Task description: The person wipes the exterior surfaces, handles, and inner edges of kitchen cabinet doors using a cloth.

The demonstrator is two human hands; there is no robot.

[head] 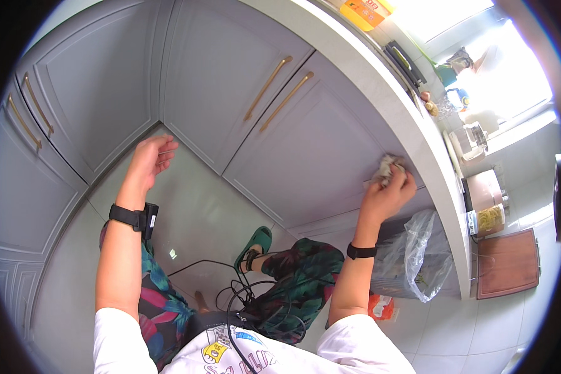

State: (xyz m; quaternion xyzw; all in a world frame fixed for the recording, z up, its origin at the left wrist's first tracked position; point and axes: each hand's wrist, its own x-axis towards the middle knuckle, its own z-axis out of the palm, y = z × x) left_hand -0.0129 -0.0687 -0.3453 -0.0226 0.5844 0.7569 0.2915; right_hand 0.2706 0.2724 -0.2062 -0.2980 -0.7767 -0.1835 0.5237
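My right hand grips a crumpled, pale cloth and holds it against the upper corner of a grey cabinet door, just under the countertop edge. Part of the cloth is hidden behind my fingers. My left hand holds nothing; it hovers over the floor near the inner corner of the cabinets, fingers loosely curled and apart. Two long gold handles sit on the cabinet fronts between my hands, the nearer handle on the door being touched.
A pale countertop curves above the doors, carrying a yellow bottle and a glass jar. A brown cutting board stands at right. A clear plastic bag hangs below the counter. Black cables loop near my legs.
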